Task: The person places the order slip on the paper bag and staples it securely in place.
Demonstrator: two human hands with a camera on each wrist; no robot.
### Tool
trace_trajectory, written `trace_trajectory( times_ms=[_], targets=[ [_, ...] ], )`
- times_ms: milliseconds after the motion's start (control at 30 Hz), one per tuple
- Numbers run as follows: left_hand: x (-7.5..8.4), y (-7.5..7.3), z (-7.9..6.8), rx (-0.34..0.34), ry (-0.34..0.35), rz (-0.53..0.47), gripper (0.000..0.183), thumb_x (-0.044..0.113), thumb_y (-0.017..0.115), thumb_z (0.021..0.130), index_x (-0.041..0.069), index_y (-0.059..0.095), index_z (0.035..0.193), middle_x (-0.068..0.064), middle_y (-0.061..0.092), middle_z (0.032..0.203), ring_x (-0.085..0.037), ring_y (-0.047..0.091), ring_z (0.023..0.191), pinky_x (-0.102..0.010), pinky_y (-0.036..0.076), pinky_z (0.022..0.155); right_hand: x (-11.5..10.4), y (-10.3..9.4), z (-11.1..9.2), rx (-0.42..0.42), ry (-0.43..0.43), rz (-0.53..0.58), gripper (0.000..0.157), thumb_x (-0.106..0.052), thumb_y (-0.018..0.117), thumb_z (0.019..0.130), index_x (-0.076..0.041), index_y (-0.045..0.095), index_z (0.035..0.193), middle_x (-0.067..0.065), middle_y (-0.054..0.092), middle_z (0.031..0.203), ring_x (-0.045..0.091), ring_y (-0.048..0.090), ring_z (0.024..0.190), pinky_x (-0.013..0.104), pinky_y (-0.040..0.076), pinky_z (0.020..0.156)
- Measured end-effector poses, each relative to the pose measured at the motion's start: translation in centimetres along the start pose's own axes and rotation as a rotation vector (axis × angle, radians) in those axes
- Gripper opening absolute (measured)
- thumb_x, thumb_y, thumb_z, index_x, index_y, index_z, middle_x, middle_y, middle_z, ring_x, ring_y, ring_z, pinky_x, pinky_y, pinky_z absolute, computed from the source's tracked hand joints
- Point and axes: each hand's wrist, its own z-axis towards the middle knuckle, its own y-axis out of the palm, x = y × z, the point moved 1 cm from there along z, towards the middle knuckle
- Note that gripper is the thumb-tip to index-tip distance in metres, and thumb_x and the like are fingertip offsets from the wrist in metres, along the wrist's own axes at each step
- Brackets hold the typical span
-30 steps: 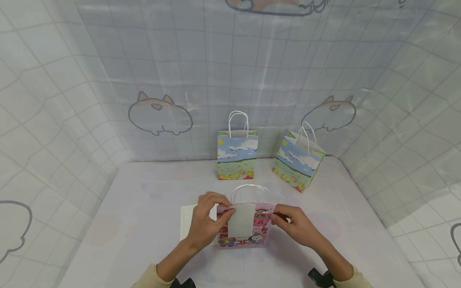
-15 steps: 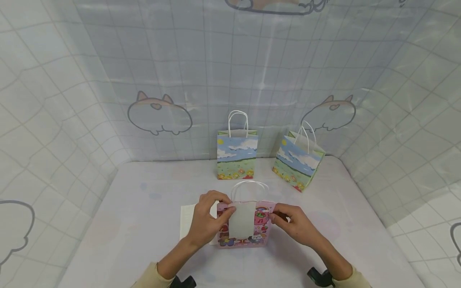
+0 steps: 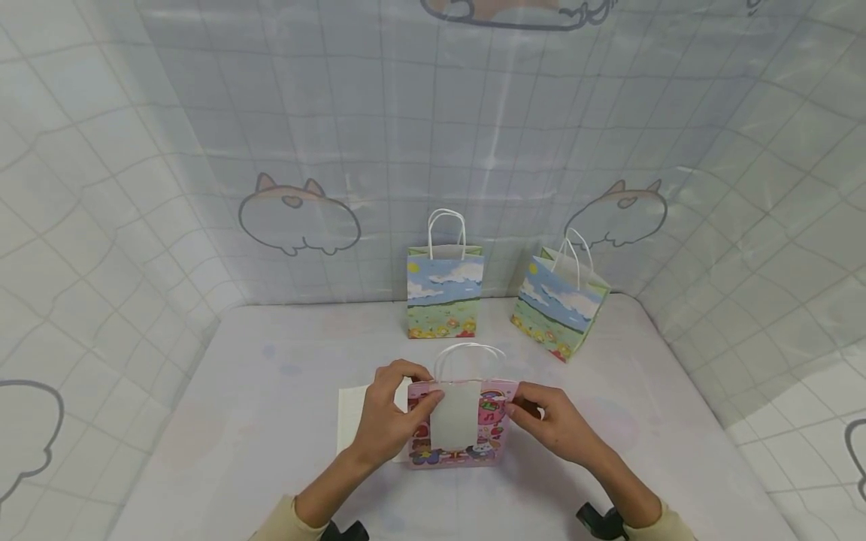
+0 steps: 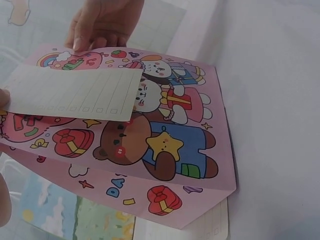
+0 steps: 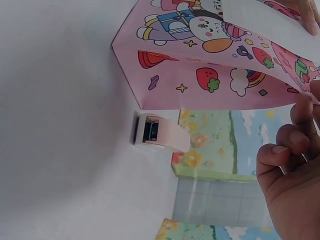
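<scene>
In the head view a pink paper gift bag point(image 3: 492, 432) with cartoon animals and white handles stands upright between my hands. A lined paper slip point(image 4: 75, 92) lies against its front panel, its blank side white in the head view. My left hand point(image 3: 387, 421) pinches the slip and the bag's top edge near the left handle end, thumb in front and fingers behind. With thumb and fingertips, my right hand point(image 3: 560, 424) holds the bag's upper right edge. The bag's right side panel folds inward in the right wrist view.
A pale sheet or pad of lined paper point(image 3: 349, 415) lies behind the bag's left side. Two paper bags with a sky-and-meadow print stand farther back, one in the middle point(image 3: 443, 297), one angled at right point(image 3: 561, 304). A small white-and-peach stapler-like tool point(image 5: 156, 132) sits behind the pink bag.
Both hands and the pink bag keep their places. The slip shifts only very slightly to the right on the bag's front.
</scene>
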Motion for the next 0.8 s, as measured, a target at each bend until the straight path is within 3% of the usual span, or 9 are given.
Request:
trace_trajectory(
  times_ms=[133,300,533,633,800],
  targets=[
    [-0.1,-0.1,0.1,-0.009,0.027,-0.002,0.029,0.012,0.082,0.083,0.019,0.065,0.106,0.007,0.066,0.101,-0.011,0.059,0.094,-0.039,0.035,0.089,0.0,0.1,0.1,0.006,-0.037,-0.002,0.007,-0.017,0.067,0.098,-0.024,0.068,0.095,-0.009,0.052,0.075,0.006,0.045,0.066,0.025,0.04,0.055],
    [-0.3,-0.2,0.3,-0.015,0.037,-0.016,0.03,0.012,0.084,0.082,0.02,0.065,0.104,0.009,0.065,0.097,-0.01,0.059,0.091,-0.039,0.034,0.088,0.1,0.1,0.2,-0.004,-0.06,-0.014,0.01,-0.02,0.066,0.099,-0.027,0.07,0.104,-0.011,0.051,0.077,0.006,0.046,0.067,0.024,0.04,0.055],
    [-0.3,-0.3,0.4,-0.026,0.037,-0.024,0.029,0.014,0.084,0.083,0.021,0.064,0.104,0.009,0.065,0.095,-0.009,0.058,0.089,-0.04,0.033,0.088,0.0,0.1,0.5,0.037,-0.084,-0.08,0.017,-0.019,0.069,0.097,-0.03,0.07,0.109,-0.006,0.048,0.082,0.02,0.046,0.07,0.024,0.039,0.057],
    [-0.2,-0.3,0.4,-0.029,0.034,-0.027,0.029,0.015,0.084,0.083,0.021,0.064,0.103,0.009,0.065,0.094,-0.009,0.057,0.089,-0.04,0.033,0.089,-0.5,0.3,0.8,0.058,-0.092,-0.074,0.017,-0.017,0.07,0.096,-0.028,0.071,0.108,0.0,0.05,0.085,0.017,0.044,0.071,0.027,0.039,0.057],
    [-0.2,-0.3,0.5,-0.024,0.039,-0.019,0.028,0.015,0.084,0.083,0.021,0.064,0.102,0.01,0.063,0.093,-0.009,0.057,0.088,-0.04,0.033,0.089,-1.5,0.7,1.4,0.09,-0.1,-0.051,0.015,-0.014,0.073,0.093,-0.027,0.071,0.101,-0.001,0.05,0.088,0.008,0.042,0.073,0.029,0.039,0.058]
  ],
)
